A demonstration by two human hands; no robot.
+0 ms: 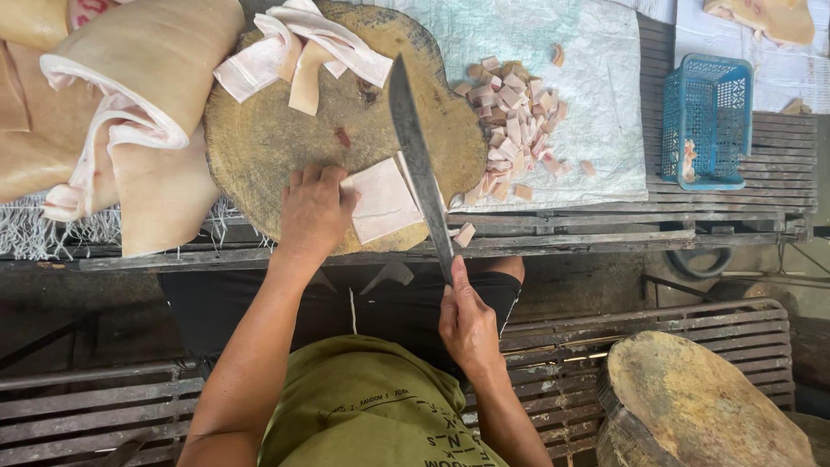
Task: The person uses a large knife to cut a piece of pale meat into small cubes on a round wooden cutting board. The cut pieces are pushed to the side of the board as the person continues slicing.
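My left hand (pixel 313 212) presses down on a pale pink slab of pork fat (pixel 380 201) lying at the near edge of a round wooden chopping block (pixel 277 143). My right hand (pixel 467 322) grips the handle of a long cleaver-like knife (pixel 417 156), whose blade rests across the slab's right side and points away from me. Several long strips of fat (pixel 298 54) lie at the block's far side. A heap of small diced pieces (pixel 512 121) sits just right of the block on a white woven sack (pixel 596 95).
Large folded sheets of pork skin (pixel 130 112) pile up at the left. A blue plastic basket (pixel 705 121) stands at the right on the slatted table. A second round wooden block (pixel 692 402) sits low at the right, beside a slatted bench (pixel 95 406).
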